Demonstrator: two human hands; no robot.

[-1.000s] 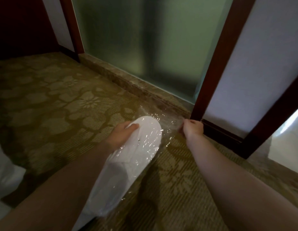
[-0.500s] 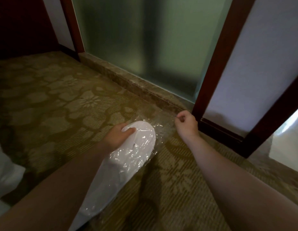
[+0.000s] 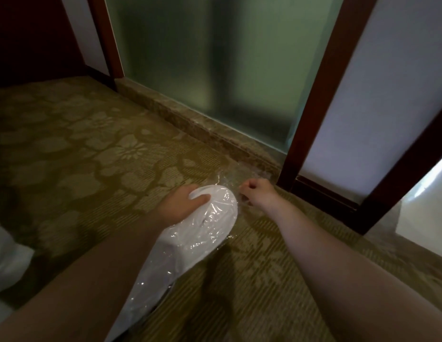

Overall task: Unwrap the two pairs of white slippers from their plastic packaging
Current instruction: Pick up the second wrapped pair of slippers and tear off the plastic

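Note:
A pair of white slippers (image 3: 190,243) wrapped in clear crinkled plastic is held over the patterned carpet, its rounded end pointing away from me. My left hand (image 3: 180,204) grips that far end through the wrap, thumb on top. My right hand (image 3: 258,193) is closed in a pinch on the loose clear plastic (image 3: 229,178) that extends past the slippers' tip. The near end of the pack is hidden behind my left forearm. A second pair is not clearly visible.
Olive floral carpet (image 3: 103,156) covers the floor. Ahead stand a stone threshold (image 3: 195,124), a frosted glass panel (image 3: 215,58) and a dark red wooden frame (image 3: 311,99). White fabric (image 3: 7,255) lies at the left edge. A bright tiled floor (image 3: 425,213) shows at the right.
Both hands and the wrapped slippers have shifted slightly left and nearer. My right hand moved in closer to the slippers' tip, still pinching the loose plastic.

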